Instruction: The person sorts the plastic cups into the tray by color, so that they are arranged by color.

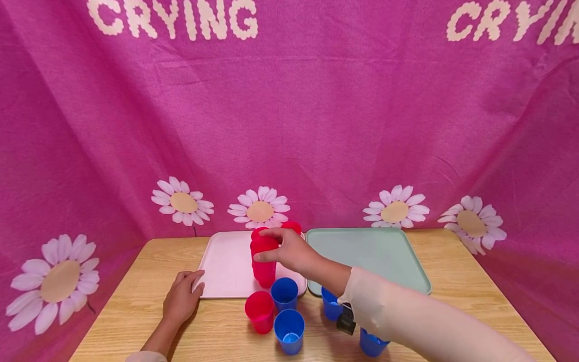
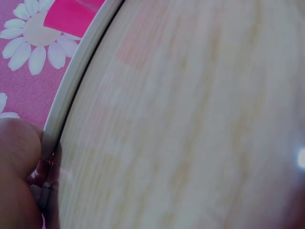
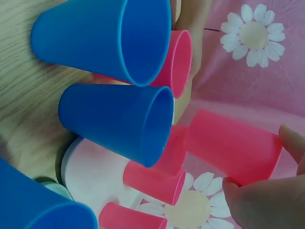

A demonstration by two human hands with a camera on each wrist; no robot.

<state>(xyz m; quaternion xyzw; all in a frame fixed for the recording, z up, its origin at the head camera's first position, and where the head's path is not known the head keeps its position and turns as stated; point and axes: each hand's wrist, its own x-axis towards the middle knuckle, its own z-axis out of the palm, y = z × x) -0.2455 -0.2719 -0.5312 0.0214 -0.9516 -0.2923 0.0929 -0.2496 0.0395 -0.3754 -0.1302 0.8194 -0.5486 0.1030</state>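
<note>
- Four blue cups (image 1: pixel 289 330) and one red cup (image 1: pixel 260 311) are seen loose on the table (image 1: pixel 135 296), unsorted.
- Red cups are stacked (image 1: pixel 264 261) on the pink tray (image 1: pixel 226 266), the top one gripped by the right hand (image 1: pixel 291 250).
- The tray's corner is touched by the left hand (image 1: pixel 182 299), fingers relaxed; the green tray (image 1: pixel 375 251) is left bare.

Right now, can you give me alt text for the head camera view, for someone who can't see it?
A person's right hand grips the top red cup of a stack standing on a pink tray, while the left hand rests at that tray's near corner. A loose red cup and blue cups stand on the wooden table, beside a green tray.
</note>
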